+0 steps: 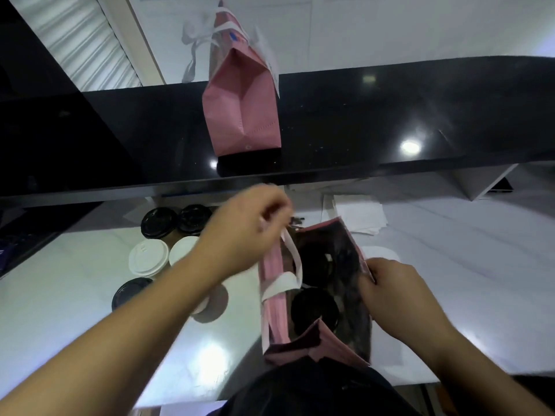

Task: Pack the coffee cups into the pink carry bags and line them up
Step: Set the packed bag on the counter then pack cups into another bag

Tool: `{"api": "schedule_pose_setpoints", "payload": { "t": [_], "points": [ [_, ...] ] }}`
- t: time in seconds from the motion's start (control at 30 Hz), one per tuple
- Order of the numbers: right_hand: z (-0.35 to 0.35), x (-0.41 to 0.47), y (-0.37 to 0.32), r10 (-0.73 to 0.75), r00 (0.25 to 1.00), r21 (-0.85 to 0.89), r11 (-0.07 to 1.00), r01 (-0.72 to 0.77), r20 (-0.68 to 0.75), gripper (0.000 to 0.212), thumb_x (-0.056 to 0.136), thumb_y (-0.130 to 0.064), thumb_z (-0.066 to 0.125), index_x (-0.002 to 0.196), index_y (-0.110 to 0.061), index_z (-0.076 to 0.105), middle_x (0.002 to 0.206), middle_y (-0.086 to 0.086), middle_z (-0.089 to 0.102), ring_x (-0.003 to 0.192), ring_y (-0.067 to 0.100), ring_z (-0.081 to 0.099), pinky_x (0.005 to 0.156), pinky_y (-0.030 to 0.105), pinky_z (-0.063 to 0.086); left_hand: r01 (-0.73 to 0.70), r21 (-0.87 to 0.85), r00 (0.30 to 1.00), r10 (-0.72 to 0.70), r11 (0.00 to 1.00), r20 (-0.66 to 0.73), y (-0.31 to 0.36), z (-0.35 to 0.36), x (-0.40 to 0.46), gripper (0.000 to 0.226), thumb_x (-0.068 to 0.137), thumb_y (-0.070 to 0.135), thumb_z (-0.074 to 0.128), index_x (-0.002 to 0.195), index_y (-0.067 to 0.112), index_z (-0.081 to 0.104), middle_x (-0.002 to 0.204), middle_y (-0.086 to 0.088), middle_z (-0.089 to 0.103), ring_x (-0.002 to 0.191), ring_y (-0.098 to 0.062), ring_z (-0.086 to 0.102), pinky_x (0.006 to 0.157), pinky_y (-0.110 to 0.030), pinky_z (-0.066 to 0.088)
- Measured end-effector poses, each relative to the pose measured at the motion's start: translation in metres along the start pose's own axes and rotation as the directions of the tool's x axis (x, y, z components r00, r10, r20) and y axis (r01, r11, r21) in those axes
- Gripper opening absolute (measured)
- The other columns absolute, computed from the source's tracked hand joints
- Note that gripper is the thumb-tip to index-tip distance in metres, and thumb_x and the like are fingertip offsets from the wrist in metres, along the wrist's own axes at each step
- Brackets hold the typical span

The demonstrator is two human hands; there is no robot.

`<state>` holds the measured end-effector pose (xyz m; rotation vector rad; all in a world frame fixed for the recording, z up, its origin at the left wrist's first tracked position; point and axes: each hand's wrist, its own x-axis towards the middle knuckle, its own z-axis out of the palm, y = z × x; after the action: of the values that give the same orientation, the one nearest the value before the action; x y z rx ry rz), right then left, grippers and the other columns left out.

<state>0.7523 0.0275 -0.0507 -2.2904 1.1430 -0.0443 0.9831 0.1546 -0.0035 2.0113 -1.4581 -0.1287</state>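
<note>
An open pink carry bag (pixel 274 298) stands on the white counter in front of me, with two black-lidded coffee cups (pixel 315 307) inside it. My left hand (pixel 244 228) pinches the bag's white handle strap (pixel 292 253) and lifts it at the left rim. My right hand (pixel 390 291) grips the bag's right rim. Another pink carry bag (pixel 240 106) stands upright on the black raised counter behind. Several more cups, some with black lids (pixel 159 222) and some with white lids (pixel 148 258), stand in a cluster to the left, partly hidden by my left forearm.
The black raised counter (pixel 390 121) runs across the back. White papers (pixel 357 217) lie behind the open bag. The white counter (pixel 465 250) stretches to the right. A dark surface borders the far left.
</note>
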Motion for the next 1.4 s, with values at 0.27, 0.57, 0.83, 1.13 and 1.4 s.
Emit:
{"api": "schedule_pose_setpoints", "payload": {
  "t": [0.27,0.57,0.83,1.13,1.4],
  "points": [
    [-0.006,0.007,0.015,0.038,0.999,-0.085,0.996,-0.041,-0.035,0.047,0.103,-0.039,0.045,0.064,-0.017,0.056,0.056,0.004,0.059,0.053,0.018,0.055,0.045,0.032,0.032,0.311,0.454,0.851,-0.457,0.835,0.257,-0.128,0.043,0.002,0.027,0.096,0.013,0.056,0.116,0.018,0.073,0.115,-0.008,0.075,0.106,-0.031,0.068,0.087,-0.038,0.055],
    [-0.004,-0.001,0.009,0.013,0.997,-0.060,0.998,-0.017,-0.077,0.043,0.099,-0.041,0.046,0.060,-0.023,0.053,0.055,0.000,0.054,0.050,0.013,0.052,0.046,0.029,0.031,0.082,0.565,0.800,-0.392,0.821,0.454,-0.176,0.124,0.024,0.037,0.089,0.007,0.059,0.119,0.024,0.073,0.124,-0.004,0.069,0.113,-0.028,0.067,0.091,-0.038,0.058],
    [-0.001,-0.002,0.004,0.095,0.990,-0.077,0.992,-0.103,-0.107,0.039,0.096,-0.040,0.047,0.060,-0.027,0.054,0.068,-0.024,0.062,0.062,0.007,0.059,0.043,0.028,0.032,-0.036,0.604,0.865,-0.278,0.796,0.417,-0.199,0.150,0.019,0.033,0.094,0.010,0.059,0.124,0.018,0.067,0.123,-0.005,0.067,0.118,-0.030,0.060,0.093,-0.041,0.050],
    [0.000,0.000,-0.002,0.131,0.985,-0.042,0.990,-0.136,-0.108,0.040,0.096,-0.035,0.047,0.057,-0.027,0.052,0.069,-0.022,0.062,0.066,0.005,0.059,0.045,0.028,0.030,-0.166,0.610,0.824,-0.231,0.775,0.518,-0.197,0.146,0.022,0.029,0.100,0.013,0.049,0.123,0.016,0.066,0.125,-0.005,0.065,0.123,-0.028,0.057,0.099,-0.041,0.046],
    [-0.001,-0.001,0.003,0.105,0.990,-0.054,0.992,-0.111,-0.099,0.038,0.098,-0.032,0.052,0.062,-0.024,0.057,0.062,-0.013,0.061,0.048,0.014,0.054,0.046,0.033,0.036,-0.115,0.618,0.744,-0.345,0.778,0.572,-0.183,0.119,0.032,0.031,0.095,0.006,0.057,0.120,0.023,0.066,0.122,-0.007,0.070,0.111,-0.029,0.068,0.091,-0.036,0.056]
  ]
}}
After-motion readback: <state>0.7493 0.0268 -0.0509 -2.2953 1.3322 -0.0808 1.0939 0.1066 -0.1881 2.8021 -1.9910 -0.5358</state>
